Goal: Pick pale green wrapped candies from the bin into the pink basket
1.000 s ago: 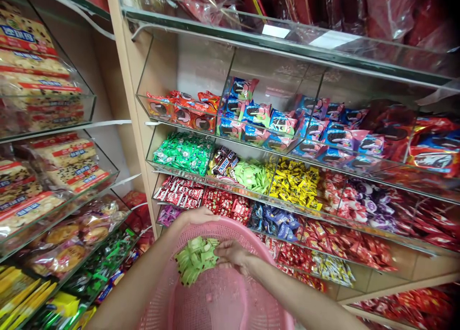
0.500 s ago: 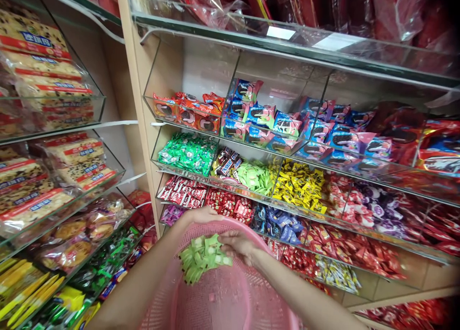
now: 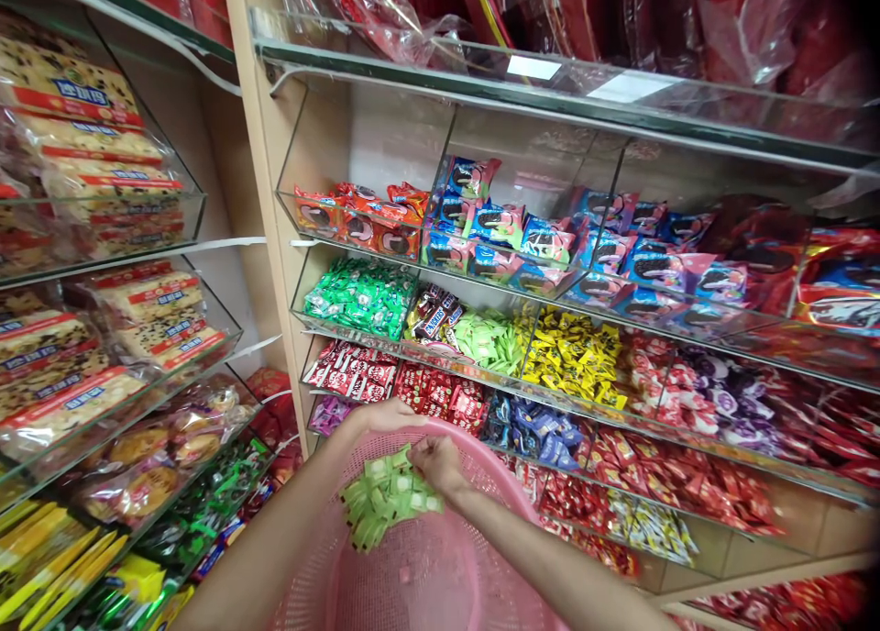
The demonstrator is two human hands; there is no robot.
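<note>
The left hand [image 3: 391, 415] is clamping the far rim of a pink basket [image 3: 412, 576]. The right hand [image 3: 440, 466] is bunching its fingertips together beside the green packets [image 3: 389, 498]; from here I cannot tell whether it is pinching one. The packets are lying heaped inside the basket, toward its far side. Beyond, yellow sweets [image 3: 574, 360] are filling a shelf compartment.

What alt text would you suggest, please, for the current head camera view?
A person's right hand is at a pile of green-wrapped sweets inside a pink basket, which the left hand holds by the far rim. Beyond it, glass-edged shelves display colourful wrapped sweets in compartments, with packaged snacks at picture left.
</note>
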